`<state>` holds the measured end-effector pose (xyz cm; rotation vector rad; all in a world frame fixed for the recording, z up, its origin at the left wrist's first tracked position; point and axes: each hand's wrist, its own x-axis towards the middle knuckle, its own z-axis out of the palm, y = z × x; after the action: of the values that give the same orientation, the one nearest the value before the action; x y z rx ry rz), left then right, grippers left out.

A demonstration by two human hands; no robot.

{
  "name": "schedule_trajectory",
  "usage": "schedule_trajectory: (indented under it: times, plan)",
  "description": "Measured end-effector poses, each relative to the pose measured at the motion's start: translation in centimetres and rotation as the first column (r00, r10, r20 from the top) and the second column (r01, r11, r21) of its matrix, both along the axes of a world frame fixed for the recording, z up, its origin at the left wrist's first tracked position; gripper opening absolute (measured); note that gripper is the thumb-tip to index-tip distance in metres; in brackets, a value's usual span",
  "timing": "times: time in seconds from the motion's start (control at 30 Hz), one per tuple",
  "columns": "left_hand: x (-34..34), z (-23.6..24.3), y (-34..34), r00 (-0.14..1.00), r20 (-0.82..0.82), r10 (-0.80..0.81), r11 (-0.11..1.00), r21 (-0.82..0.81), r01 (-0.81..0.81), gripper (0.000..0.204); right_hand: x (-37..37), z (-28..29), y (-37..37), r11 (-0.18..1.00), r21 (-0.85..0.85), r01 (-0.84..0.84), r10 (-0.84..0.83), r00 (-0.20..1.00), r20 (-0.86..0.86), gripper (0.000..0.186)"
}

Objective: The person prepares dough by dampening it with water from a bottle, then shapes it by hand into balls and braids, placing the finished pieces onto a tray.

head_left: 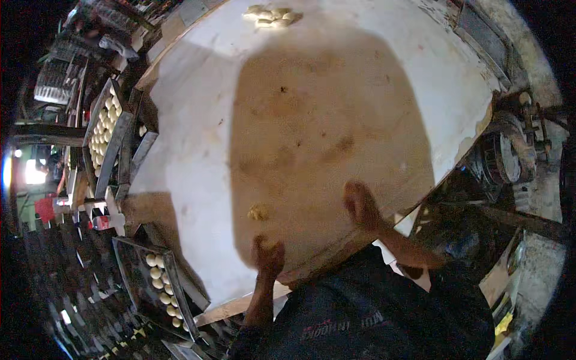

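Note:
My left hand [267, 257], near the front of the pale work surface [180, 240], has its fingers curled round what looks like a small yellowish dough piece [271, 245]. A flattened yellowish dough lump [258, 212] lies just beyond it. My right hand [360, 204] rests on the surface to the right, fingers curled; whatever may be under them is hidden. A cluster of cream dough pieces [270, 17] sits at the far edge. My shadow covers the middle of the surface.
At the left, one metal tray [108, 126] holds several dough balls and a lower tray [135, 276] holds more. A bottle [108, 221] stands between them. Round metal machinery [510, 156] and a beam [528, 225] lie beyond the surface's right edge.

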<state>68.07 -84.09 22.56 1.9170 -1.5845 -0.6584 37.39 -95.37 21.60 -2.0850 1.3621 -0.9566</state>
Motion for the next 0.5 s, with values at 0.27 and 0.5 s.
schedule_trajectory:
  times: [0.27, 0.5]
  plan:
    - [12.3, -5.1, 6.3, 0.867, 0.468, 0.17, 0.981, 0.0, -0.192, 0.051, -0.2, 3.0, -5.9, 0.833, 0.054, -0.551, 0.498, 0.704, -0.507, 0.031]
    - [-1.6, -2.4, -0.6, 0.87, 0.442, -0.217, 0.925, 0.379, 0.038, 0.036, 8.7, -8.6, 4.5, 0.849, 0.157, -0.504, 0.52, 0.745, -0.418, 0.039]
